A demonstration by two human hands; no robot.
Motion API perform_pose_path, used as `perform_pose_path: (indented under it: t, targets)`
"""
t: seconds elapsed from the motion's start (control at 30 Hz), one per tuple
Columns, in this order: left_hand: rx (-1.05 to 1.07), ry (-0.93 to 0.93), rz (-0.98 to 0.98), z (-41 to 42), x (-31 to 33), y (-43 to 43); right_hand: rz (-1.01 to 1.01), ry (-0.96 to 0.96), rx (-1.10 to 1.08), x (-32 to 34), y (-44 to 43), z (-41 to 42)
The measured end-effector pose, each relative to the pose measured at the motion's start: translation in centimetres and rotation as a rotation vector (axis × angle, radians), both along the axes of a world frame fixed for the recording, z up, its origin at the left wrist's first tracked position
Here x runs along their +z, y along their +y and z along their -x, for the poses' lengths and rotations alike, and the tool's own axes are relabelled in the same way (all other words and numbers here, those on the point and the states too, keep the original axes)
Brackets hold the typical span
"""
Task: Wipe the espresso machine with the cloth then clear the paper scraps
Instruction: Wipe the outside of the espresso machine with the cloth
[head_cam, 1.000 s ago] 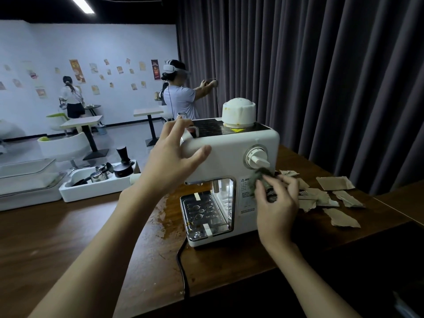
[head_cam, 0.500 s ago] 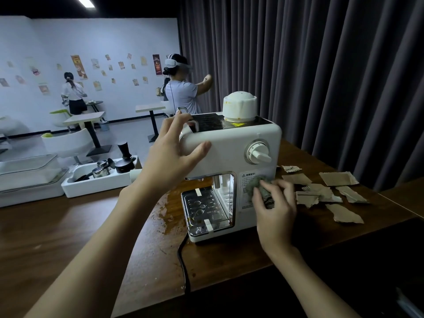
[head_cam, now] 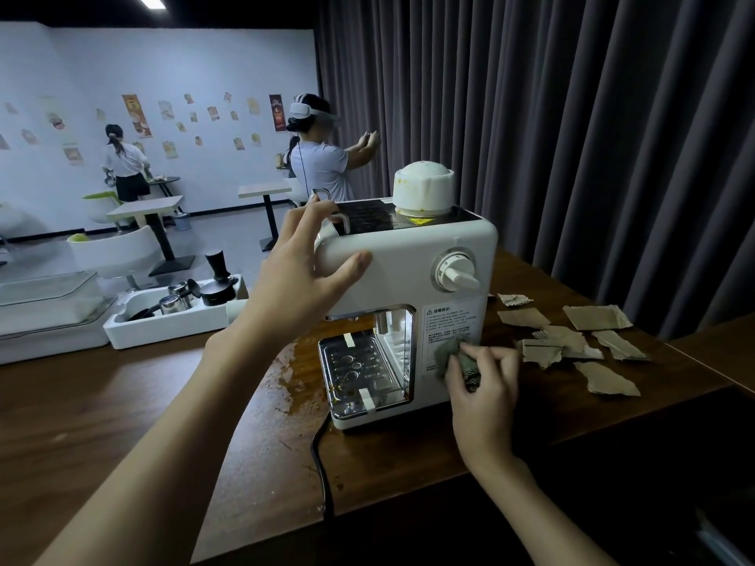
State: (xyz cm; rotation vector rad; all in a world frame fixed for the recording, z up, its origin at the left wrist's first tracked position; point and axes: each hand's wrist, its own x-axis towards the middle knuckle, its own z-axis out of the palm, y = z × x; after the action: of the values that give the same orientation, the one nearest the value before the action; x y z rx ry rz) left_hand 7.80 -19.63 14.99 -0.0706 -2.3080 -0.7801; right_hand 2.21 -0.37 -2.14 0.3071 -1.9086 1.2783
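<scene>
A white espresso machine (head_cam: 412, 259) stands on the brown wooden table (head_cam: 122, 402), with a dial on its front and a drip tray below. My left hand (head_cam: 302, 279) grips the machine's upper left corner, thumb on the front face. My right hand (head_cam: 482, 386) holds a crumpled green cloth (head_cam: 449, 353) against the lower right of the front panel, over the warning label. Several torn brown paper scraps (head_cam: 572, 341) lie on the table to the right of the machine.
A black power cord (head_cam: 322, 463) runs off the table's front edge. Brown stains (head_cam: 286, 373) mark the wood left of the machine. A white tray (head_cam: 171, 316) with a tamper and metal cups sits at the left. Two people stand in the background by small tables.
My right hand has wiped downward with the cloth, from just under the dial to the lower part of the front panel. My left hand keeps its hold on the corner.
</scene>
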Motion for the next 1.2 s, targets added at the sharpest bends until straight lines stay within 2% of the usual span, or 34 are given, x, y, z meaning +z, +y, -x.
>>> perform_pose_path:
  t: [0.07,0.17,0.23,0.37,0.43,0.53,0.67,0.83,0.9,1.07,1.2]
  targets:
    - [-0.003,0.004,0.001,0.0,0.0,0.1,-0.035,-0.045,0.027,-0.4,-0.8,-0.7]
    - [-0.004,-0.008,-0.002,-0.1,0.0,0.1,-0.265,-0.032,0.152,-1.4,-1.9,-2.0]
    - [-0.005,-0.012,-0.004,-0.2,0.0,0.0,-0.346,-0.032,0.19,-1.7,-1.7,-2.0]
    - [-0.001,-0.015,0.01,-0.4,0.1,0.0,-0.103,-0.222,0.065,-1.3,0.1,-0.9]
    - [0.003,-0.015,0.019,-0.4,0.0,-0.1,-0.048,-0.304,-0.015,-1.3,0.7,-0.5]
    - [-0.005,-0.013,0.019,-0.3,-0.1,-0.1,-0.124,-0.342,-0.028,-1.4,-0.1,-1.4]
    - [-0.014,-0.016,0.029,-0.3,-0.2,-0.4,-0.353,-0.305,0.102,-2.6,-1.8,-3.2]
    - [-0.033,-0.045,0.034,-0.5,-0.3,-0.8,-0.179,-0.462,-0.046,-2.1,0.1,-1.9]
    - [-0.038,-0.043,0.035,-0.4,-0.4,-0.9,-0.176,-0.503,-0.097,-2.1,0.3,-1.7]
    - [-0.053,-0.042,0.027,0.1,-0.5,-1.2,-0.193,-0.526,0.026,-2.0,-2.3,-3.6]
    - [-0.045,-0.04,0.035,0.6,-0.3,-1.2,-0.284,-0.47,0.249,-2.0,-6.1,-6.5]
